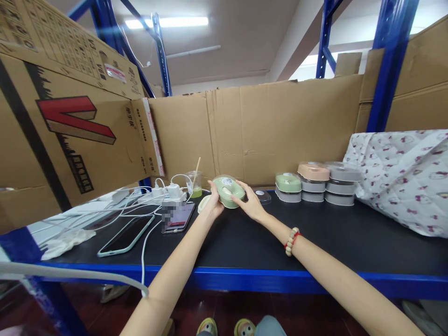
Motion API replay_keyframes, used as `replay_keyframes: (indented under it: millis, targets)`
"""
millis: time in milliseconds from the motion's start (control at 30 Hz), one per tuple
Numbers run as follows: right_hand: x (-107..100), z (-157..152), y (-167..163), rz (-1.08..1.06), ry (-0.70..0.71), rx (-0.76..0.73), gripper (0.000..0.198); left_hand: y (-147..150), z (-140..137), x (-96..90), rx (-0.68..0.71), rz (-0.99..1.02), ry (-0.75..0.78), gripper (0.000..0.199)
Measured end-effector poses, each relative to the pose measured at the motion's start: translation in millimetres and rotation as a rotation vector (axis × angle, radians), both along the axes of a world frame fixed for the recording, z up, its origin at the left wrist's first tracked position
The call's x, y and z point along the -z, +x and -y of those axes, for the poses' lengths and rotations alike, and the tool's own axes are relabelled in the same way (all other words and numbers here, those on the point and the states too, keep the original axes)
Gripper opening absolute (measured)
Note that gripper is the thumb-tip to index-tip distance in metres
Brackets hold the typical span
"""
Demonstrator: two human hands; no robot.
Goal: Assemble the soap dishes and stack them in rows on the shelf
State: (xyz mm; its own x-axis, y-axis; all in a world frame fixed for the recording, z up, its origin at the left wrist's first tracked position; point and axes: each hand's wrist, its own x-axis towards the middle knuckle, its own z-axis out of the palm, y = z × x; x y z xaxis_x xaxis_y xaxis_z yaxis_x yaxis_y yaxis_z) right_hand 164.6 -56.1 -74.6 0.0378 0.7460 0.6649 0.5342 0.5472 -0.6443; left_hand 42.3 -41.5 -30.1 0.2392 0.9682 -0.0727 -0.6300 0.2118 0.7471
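Note:
Between my two hands I hold a rounded green case (229, 191) with a clear cover and a small white piece inside, raised over the black shelf top. My left hand (214, 200) grips its left side, fingers partly hidden beneath it. My right hand (251, 201) closes on its right side, thumb at the front edge. A whitish round item (203, 204) lies just left of my left hand, partly covered by it. Behind my right hand is a dark flat case or lid (263, 196) on the shelf.
Stacked cases stand at the right: green-topped (288, 183), peach-topped (313, 171) and grey (342, 186). A patterned white cloth (402, 182) bulges beside them. At the left lie two phones (126, 234), cables, a power strip (174, 198) and a plastic cup (196, 192). Cardboard (273, 130) walls the back.

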Motion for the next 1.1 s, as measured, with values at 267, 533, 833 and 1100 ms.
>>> replay_keyframes:
  millis: [267, 533, 833, 1100]
  targets:
    - [-6, 8, -2, 0.085, 0.0, 0.071, 0.058, -2, -3, 2.3, -0.018, -0.078, -0.087, 0.064]
    - [-10, 11, -1, 0.176, -0.013, 0.096, 0.058, -4, -2, 3.9, 0.035, 0.01, 0.022, 0.045]
    - [-15, 14, 0, 0.32, -0.073, 0.1, 0.068, -2, 2, 1.3, -0.012, 0.021, -0.066, 0.034]
    - [-11, 13, -2, 0.301, -0.05, 0.101, 0.057, -8, -3, 3.9, -0.016, 0.007, -0.145, 0.053]
